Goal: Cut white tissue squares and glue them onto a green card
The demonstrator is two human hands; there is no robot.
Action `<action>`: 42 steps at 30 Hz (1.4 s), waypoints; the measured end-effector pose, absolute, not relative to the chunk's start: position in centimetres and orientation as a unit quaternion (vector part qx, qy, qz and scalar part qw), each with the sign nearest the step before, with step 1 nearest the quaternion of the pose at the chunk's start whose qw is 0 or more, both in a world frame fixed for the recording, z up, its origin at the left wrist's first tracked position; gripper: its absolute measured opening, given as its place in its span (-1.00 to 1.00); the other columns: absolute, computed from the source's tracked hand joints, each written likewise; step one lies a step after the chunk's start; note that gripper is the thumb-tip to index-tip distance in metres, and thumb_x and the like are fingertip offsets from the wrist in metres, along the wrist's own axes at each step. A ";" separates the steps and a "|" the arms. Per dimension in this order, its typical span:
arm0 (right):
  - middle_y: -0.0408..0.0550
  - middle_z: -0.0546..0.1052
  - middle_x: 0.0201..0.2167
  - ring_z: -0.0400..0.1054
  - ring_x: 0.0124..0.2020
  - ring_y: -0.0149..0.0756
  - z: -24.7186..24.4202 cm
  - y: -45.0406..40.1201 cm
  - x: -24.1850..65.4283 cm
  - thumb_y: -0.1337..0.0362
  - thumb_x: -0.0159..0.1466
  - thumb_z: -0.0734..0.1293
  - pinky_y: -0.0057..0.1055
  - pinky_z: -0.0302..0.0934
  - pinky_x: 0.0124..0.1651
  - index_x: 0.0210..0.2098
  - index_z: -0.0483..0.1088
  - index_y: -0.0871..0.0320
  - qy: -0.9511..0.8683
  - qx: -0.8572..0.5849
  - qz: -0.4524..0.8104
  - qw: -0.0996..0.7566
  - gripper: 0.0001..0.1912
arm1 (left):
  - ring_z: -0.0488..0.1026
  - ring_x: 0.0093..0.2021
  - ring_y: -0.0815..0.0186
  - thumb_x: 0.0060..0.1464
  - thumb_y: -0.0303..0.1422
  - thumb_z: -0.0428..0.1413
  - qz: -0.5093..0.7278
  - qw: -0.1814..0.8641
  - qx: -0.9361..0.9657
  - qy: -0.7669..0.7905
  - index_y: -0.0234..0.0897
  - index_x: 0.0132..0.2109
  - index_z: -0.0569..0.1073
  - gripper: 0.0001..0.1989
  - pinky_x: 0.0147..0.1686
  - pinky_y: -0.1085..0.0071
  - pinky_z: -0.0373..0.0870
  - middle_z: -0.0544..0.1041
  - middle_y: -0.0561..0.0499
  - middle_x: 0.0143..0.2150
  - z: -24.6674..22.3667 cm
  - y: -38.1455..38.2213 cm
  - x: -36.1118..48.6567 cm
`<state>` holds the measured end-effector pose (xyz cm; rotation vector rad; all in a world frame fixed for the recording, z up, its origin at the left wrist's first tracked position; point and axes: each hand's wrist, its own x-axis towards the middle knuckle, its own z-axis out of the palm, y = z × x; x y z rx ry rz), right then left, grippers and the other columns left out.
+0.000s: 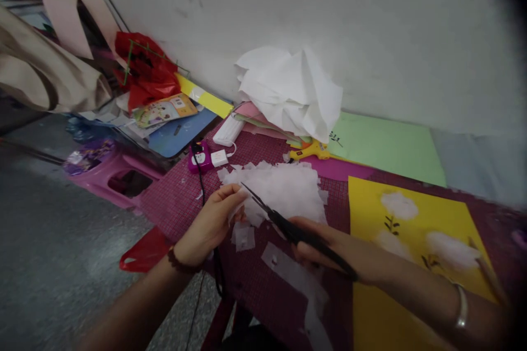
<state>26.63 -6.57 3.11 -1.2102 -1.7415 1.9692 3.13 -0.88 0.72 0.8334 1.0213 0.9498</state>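
Maroon table (173,203) beside pale wall (391,38)

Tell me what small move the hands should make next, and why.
I'd probably ease the scissors slightly away from the left hand before any cut. In this view, the right hand holds them with the tips pointing at the left hand's fingertips, which pinch a thin white piece, so a cut there could nick a finger.

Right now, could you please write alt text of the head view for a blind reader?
A person's right hand holds black scissors near a white scrap in the left hand. White pieces lie on a patterned table; at right is a yellow sheet with white tufts.
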 end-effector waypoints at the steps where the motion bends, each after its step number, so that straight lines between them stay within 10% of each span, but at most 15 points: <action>1: -0.16 0.29 -0.41 0.17 -0.42 -0.40 3.1 -6.4 26.4 -0.32 0.22 0.21 -0.44 0.12 -0.40 0.06 0.24 0.21 -0.591 -0.416 0.680 0.126 -0.25 | 0.18 -0.67 0.53 -0.13 -0.30 0.33 0.420 0.688 0.376 0.458 -0.29 -0.49 0.36 -0.72 -0.60 0.54 0.20 0.26 0.21 -0.68 0.7 -0.9 3.2; 42: -0.26 0.25 -0.49 0.09 -0.54 -0.49 1.6 -6.0 24.9 -0.11 0.17 0.40 -0.48 0.01 -0.51 0.03 0.29 0.19 -0.549 -0.422 0.702 0.167 -0.38 | 0.27 -0.65 0.49 -0.25 -0.37 0.34 0.413 0.680 0.375 0.475 -0.32 -0.49 0.44 -0.78 -0.65 0.53 0.23 0.39 0.13 -0.59 1.0 0.2 1.9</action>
